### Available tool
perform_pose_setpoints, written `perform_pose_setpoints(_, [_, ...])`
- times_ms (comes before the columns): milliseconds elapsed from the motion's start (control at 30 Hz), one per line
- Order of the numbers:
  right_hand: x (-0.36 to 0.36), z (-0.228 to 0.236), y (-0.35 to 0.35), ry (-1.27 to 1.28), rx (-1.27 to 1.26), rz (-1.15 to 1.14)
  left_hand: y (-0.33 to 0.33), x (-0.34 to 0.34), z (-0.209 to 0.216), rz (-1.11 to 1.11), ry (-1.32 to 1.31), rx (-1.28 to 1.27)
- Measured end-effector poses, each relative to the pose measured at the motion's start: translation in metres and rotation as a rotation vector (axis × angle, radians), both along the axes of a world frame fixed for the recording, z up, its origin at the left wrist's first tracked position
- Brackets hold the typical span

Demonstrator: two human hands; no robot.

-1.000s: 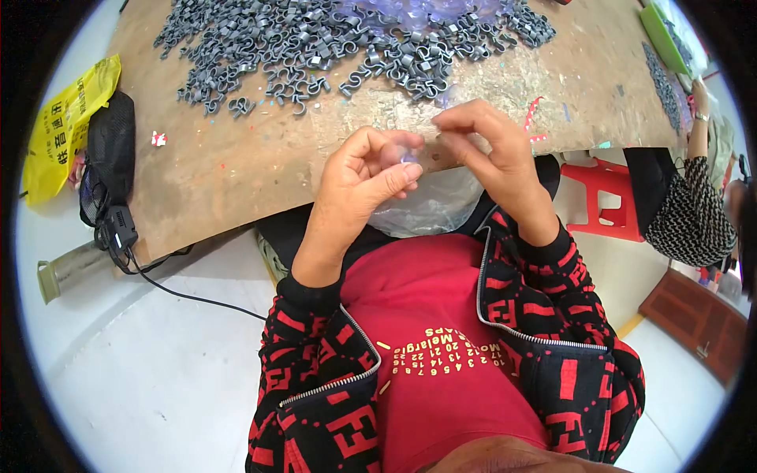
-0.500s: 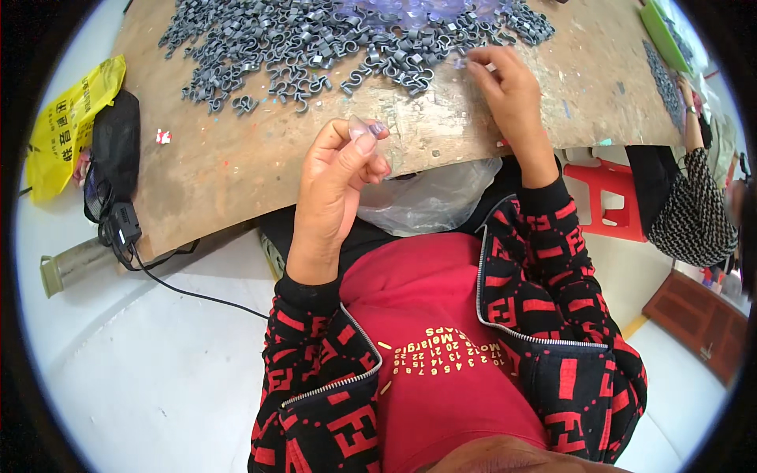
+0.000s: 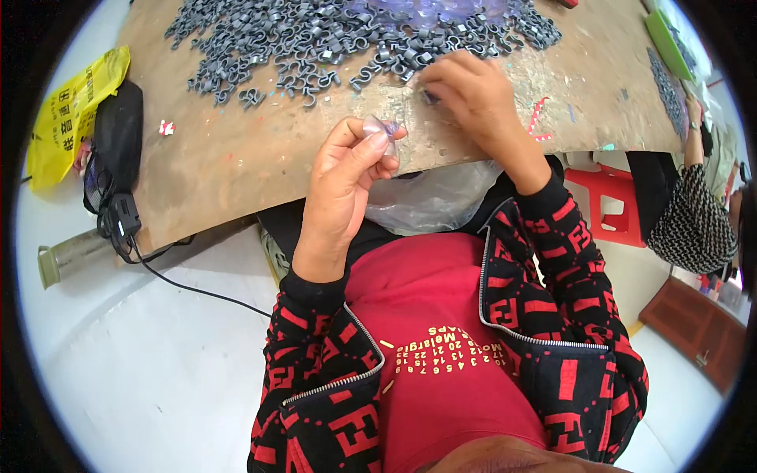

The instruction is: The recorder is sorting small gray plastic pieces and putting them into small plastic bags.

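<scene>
My left hand [image 3: 355,154] pinches a clear suction cup [image 3: 377,130] between thumb and fingers, above the table's near edge. To its right, my right hand [image 3: 469,91] is bent over the tabletop and partly smeared by motion. A small dark grey plastic clip [image 3: 430,98] shows at its fingertips; its exact shape is blurred. Just beyond both hands lies a wide pile of grey S-shaped plastic clips [image 3: 315,47]. Behind them is a heap of clear, purplish suction cups [image 3: 430,12].
The worn wooden table [image 3: 236,150] carries a red-and-white dotted strip [image 3: 538,118] at right. A yellow bag [image 3: 75,118] and black pouch [image 3: 118,134] sit at its left edge. A clear plastic bag [image 3: 434,201] hangs at my lap. Another person's sleeve [image 3: 682,209] is beside a red stool [image 3: 603,201].
My right hand has swung left and nearer, toward my left hand, with a dark piece now at its fingertips. The left hand has shifted slightly right, still pinching the suction cup.
</scene>
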State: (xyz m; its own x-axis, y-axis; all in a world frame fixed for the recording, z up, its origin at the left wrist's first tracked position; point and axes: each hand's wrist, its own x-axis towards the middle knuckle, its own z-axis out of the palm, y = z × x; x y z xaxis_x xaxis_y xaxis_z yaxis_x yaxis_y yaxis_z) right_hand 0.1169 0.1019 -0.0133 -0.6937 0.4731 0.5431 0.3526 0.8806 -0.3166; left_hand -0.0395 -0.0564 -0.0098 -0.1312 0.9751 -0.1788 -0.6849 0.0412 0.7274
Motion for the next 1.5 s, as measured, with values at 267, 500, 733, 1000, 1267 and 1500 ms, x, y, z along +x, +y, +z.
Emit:
perform_pose_setpoints(267, [0.013,0.006,-0.002,0.354,-0.684,-0.211,0.002,0.002,0.005,0.006,0.042,-0.032])
perform_pose_setpoints(500, [0.013,0.008,-0.004,0.241,-0.323,-0.244,0.002,0.003,0.004,0.001,0.06,-0.036])
perform_pose_setpoints(733, [0.007,0.004,-0.017,-0.115,0.018,-0.078,0.003,0.003,0.002,-0.009,0.064,-0.034])
perform_pose_setpoints(1000, [0.007,0.003,-0.017,-0.117,0.068,-0.032,0.002,0.006,0.006,0.004,0.051,-0.022])
perform_pose_setpoints(1267, [0.011,0.025,-0.041,0.248,-0.597,0.048,0.002,0.006,0.005,-0.004,0.005,0.008])
perform_pose_setpoints(1500, [0.013,0.032,-0.069,0.471,-0.959,0.173,0.005,0.022,0.018,0.136,0.279,0.112])
